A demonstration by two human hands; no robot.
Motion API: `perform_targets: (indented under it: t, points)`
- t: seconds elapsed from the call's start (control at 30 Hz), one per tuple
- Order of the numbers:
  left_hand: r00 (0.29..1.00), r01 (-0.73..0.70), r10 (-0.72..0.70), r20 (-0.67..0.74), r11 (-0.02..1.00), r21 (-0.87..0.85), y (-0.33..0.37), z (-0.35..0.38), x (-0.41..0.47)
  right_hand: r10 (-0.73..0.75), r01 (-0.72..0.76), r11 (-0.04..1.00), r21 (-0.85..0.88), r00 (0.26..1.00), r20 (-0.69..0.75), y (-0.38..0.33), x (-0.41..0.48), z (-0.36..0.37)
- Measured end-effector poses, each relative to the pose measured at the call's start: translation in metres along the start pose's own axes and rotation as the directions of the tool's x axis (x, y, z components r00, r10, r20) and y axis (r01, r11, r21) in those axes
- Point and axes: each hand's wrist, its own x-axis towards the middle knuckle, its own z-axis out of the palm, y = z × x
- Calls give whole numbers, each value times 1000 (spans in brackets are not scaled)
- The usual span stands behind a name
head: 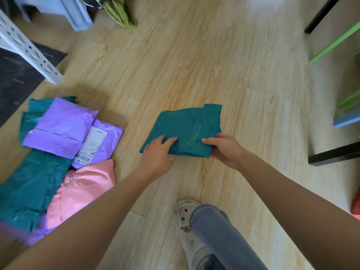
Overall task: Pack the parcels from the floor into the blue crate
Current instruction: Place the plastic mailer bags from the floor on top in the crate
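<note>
Teal parcel (pixel 187 125) is seen on wooden floor (pixel 175 65), mid-view. Its near right corner is pinched by right hand (pixel 226 151), thumb on top, fingers underneath. Its near left part is pressed by left hand (pixel 155 152), fingers straight, nothing grasped. Heap of parcels (pixel 62 123), purple, pink and teal, is seen well apart at left.

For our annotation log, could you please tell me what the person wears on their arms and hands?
Nothing shows: the left hand and right hand are ungloved, both forearms bare to the picture's edge, no sleeve, watch or bracelet.
</note>
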Motion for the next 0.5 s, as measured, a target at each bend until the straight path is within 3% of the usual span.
perform_targets:
  t: [0.17,0.3,0.5]
  points:
    - [973,-46,32,-229,997,-55,-5,-57,-36,-34,27,998,58,992,121,-39,-46,27]
    - [893,-38,-55,-447,980,-196,-5,-102,-71,-97,88,994,59,983,156,-62,-80,52]
    - [789,-20,-135,-600,969,-245,1,-155,-130,-170,166,985,42,979,115,-81,-123,95]
